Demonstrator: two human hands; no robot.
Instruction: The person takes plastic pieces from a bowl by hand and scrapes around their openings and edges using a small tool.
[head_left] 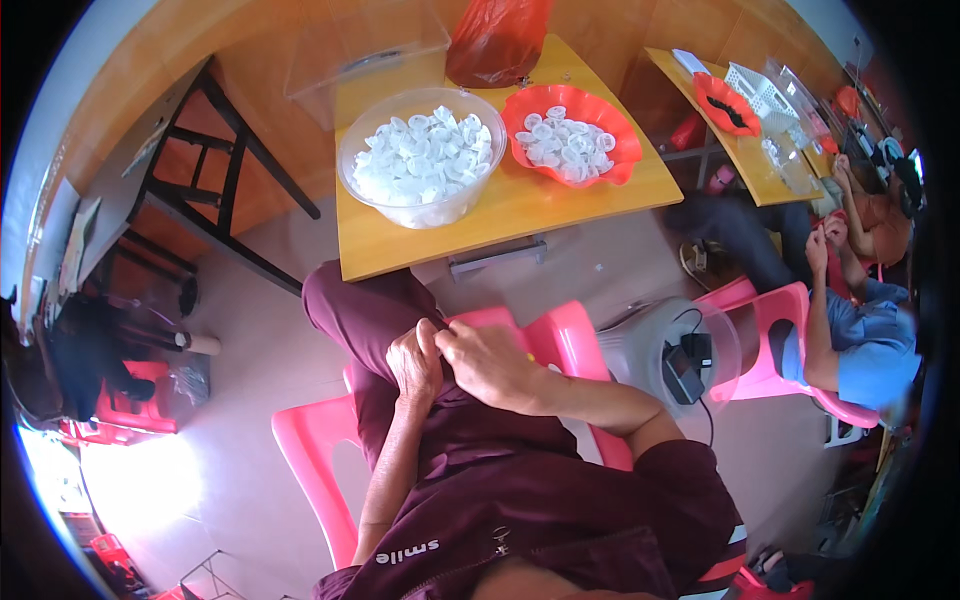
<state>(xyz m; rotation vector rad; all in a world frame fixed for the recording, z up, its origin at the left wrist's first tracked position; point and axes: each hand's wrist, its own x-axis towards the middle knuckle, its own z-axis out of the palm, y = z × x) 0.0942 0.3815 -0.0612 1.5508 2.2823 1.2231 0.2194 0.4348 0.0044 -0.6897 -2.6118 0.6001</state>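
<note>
Both hands meet above my lap, fingers curled and touching. My left hand (pixel 416 362) is closed, its thumb and fingertips pressed against the right hand. My right hand (pixel 488 365) is closed too, bent over beside it. Whatever they pinch, if anything, is hidden by the fingers. Beyond them, on the yellow table (pixel 400 258), stands a clear round tub (pixel 430 212) heaped with small translucent white plastic pieces (pixel 420 155). To its right sits a wavy-rimmed red bowl (pixel 625 150) holding more round clear-white pieces (pixel 565 145).
A red plastic bag (pixel 497 45) stands at the table's back. I sit on a pink chair (pixel 315 440). At right, a clear bin (pixel 640 350) carries black power adapters (pixel 683 375). Two people work at a second yellow table (pixel 735 150). A black-legged table (pixel 235 150) stands left.
</note>
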